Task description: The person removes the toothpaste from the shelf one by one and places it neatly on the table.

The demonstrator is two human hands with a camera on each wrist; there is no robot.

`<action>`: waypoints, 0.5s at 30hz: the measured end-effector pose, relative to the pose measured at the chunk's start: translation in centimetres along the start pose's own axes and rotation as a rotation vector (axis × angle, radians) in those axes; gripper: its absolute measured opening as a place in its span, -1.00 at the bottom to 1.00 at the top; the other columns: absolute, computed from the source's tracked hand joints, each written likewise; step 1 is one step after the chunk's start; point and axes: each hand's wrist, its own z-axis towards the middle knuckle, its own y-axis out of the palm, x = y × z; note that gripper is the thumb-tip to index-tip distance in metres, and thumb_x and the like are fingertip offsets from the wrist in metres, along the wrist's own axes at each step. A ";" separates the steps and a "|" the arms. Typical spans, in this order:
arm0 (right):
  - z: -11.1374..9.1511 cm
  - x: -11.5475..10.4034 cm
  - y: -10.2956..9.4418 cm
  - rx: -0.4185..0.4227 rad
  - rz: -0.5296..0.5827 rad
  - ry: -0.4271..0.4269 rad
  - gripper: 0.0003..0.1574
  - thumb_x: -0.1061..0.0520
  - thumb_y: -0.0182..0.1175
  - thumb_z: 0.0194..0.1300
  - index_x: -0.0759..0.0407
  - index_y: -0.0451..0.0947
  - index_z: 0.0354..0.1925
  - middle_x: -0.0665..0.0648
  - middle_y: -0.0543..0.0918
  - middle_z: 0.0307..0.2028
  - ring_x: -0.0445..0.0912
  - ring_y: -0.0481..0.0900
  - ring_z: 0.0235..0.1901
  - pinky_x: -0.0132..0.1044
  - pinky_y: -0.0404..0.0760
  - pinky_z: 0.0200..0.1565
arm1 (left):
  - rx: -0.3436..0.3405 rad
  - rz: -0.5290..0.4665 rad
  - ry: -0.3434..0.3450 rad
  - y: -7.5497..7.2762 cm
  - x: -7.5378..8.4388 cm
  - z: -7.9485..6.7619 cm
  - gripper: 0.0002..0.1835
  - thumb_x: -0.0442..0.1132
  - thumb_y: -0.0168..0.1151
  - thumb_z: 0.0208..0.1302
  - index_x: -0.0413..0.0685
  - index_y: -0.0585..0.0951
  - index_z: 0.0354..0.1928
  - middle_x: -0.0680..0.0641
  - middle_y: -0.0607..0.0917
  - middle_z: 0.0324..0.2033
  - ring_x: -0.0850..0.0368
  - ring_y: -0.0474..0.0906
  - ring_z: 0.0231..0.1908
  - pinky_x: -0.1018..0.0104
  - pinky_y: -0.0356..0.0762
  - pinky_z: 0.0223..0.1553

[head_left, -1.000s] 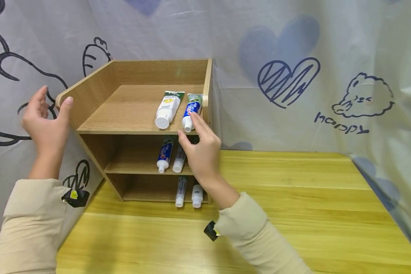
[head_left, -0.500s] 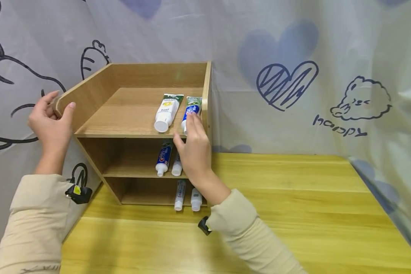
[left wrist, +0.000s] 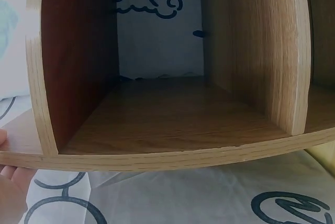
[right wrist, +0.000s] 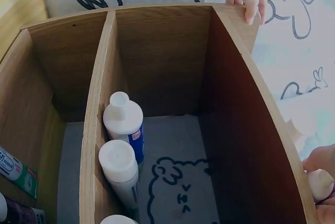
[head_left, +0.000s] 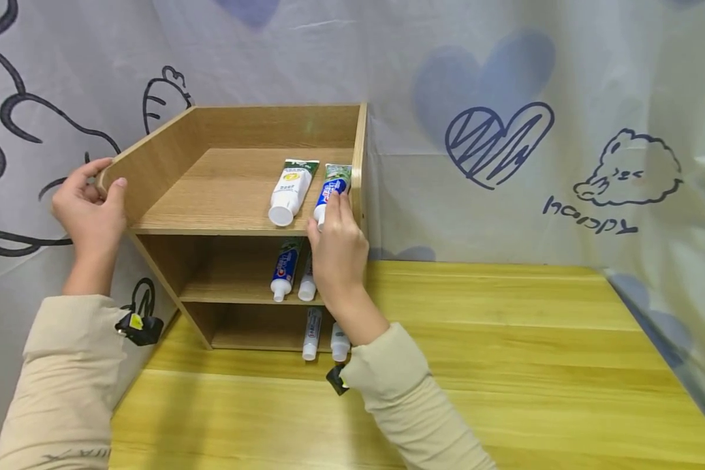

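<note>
In the head view my left hand grips the front corner of the left side panel of a wooden shelf unit, thumb inside, fingers outside. My right hand holds a blue-and-white toothpaste tube at its cap end, on the right of the top board. The right wrist view shows this tube's white cap between thumb and fingers. Left of it lies a white toothpaste tube with a green end, its cap toward the front edge.
On the middle shelf lie a blue toothpaste tube and a white-capped tube; the right wrist view shows another white cap there. Two tubes, one slim, one wider, occupy the bottom shelf. A yellow wooden table extends rightward.
My left hand has moved in from beside the shelf's left panel and taken hold of its corner. My right hand has closed in on the blue-and-white toothpaste tube's cap end.
</note>
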 end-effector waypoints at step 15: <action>-0.2 0.7 0.5 0.117 0.001 -0.106 -0.59 0.19 0.30 0.10 0.36 0.57 -0.07 0.29 0.65 -0.09 0.03 0.67 -0.13 -0.26 0.66 -0.19 | -0.028 -0.084 -0.149 -0.2 0.2 0.3 -0.70 -0.46 0.21 0.06 0.09 0.68 -0.22 0.39 0.56 -0.68 0.55 0.52 -0.61 0.76 0.43 -0.56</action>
